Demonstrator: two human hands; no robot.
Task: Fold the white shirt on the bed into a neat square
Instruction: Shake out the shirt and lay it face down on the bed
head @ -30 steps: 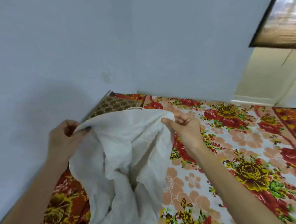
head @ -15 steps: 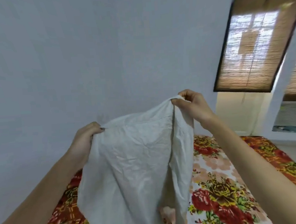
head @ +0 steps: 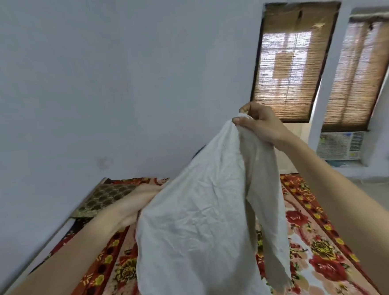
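The white shirt (head: 201, 220) hangs crumpled in the air above the bed (head: 315, 242), which has a red floral cover. My right hand (head: 257, 125) is raised high and pinches the shirt's top edge. My left hand (head: 135, 204) is lower, at the shirt's left edge; its fingers are hidden behind the cloth, and it seems to grip the fabric there. A loose strip of the shirt dangles on the right side, down toward the bed.
A plain wall runs along the bed's left and far sides. A brown patterned pillow (head: 105, 196) lies at the bed's far left corner. Two windows with bamboo blinds (head: 291, 64) and an air conditioner (head: 340, 145) are at the right.
My right hand has lifted the shirt's edge higher. My left hand has dropped lower and slipped behind the cloth. The view has tilted up, showing more of the windows.
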